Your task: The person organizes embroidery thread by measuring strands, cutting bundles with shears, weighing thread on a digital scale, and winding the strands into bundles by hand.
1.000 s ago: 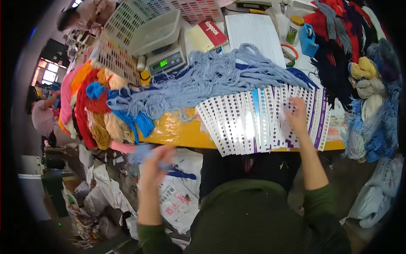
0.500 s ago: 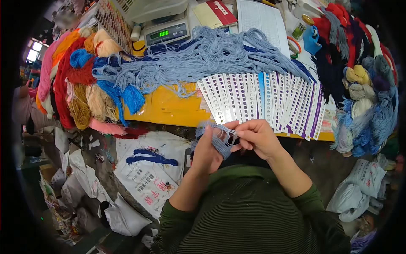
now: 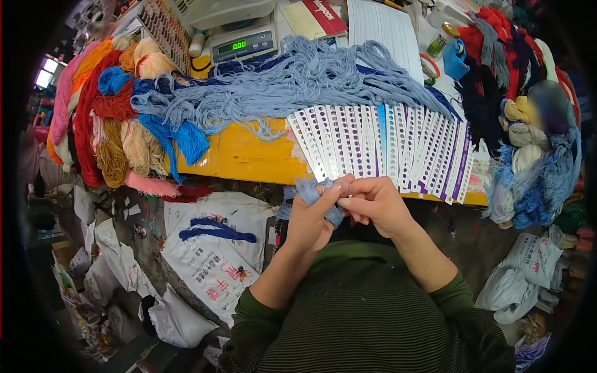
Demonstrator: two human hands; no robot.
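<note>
My left hand (image 3: 307,225) is closed around a small bundle of light blue thread (image 3: 306,190), just off the front edge of the table. The bundle shows above the thumb and below the fingers. Close against it, my right hand (image 3: 382,205) has thumb and forefinger pinched on strands of the same thread. The fingertips of both hands nearly meet, and part of the bundle is hidden behind them. Beyond my hands lies a long heap of light blue thread (image 3: 273,90). White and purple thread cards (image 3: 373,146) with punched holes are fanned out in front of it.
A digital scale (image 3: 239,46) reading 0.00 stands behind the heap, near a notebook (image 3: 314,18). Coloured skeins hang at the left (image 3: 93,124) and right (image 3: 528,137) table ends. Printed sacks (image 3: 211,267) lie on the floor, a dark blue skein (image 3: 217,231) on top.
My fingers have drawn together: the strands stretched between the hands as an open loop are now gathered under my left thumb. The camera view has shifted slightly.
</note>
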